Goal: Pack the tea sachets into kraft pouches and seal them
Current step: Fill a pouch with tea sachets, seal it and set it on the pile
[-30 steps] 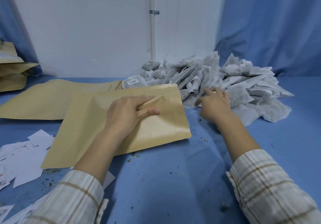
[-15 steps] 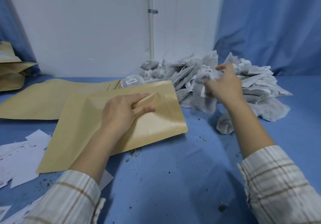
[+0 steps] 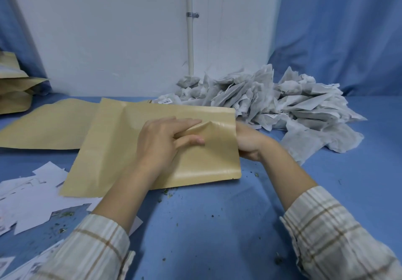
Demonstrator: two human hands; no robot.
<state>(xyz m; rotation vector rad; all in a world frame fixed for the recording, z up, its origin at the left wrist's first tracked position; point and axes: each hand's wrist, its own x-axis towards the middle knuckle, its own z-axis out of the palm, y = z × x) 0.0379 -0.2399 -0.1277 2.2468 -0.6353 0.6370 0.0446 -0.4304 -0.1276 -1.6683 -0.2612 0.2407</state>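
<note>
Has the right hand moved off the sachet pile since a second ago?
Yes. The right hand has left the sachet pile and moved leftward, its fingers now hidden in the kraft pouch mouth.

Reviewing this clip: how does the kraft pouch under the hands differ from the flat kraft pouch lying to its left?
The tan kraft pouch under the hands is gripped by the left hand and creased near its mouth; the flat tan kraft pouch behind it lies untouched and smooth. The right hand reaches into the held pouch's right end; the flat one has nothing at it. The held pouch overlaps the flat one. Both are tan kraft paper on the blue table.
</note>
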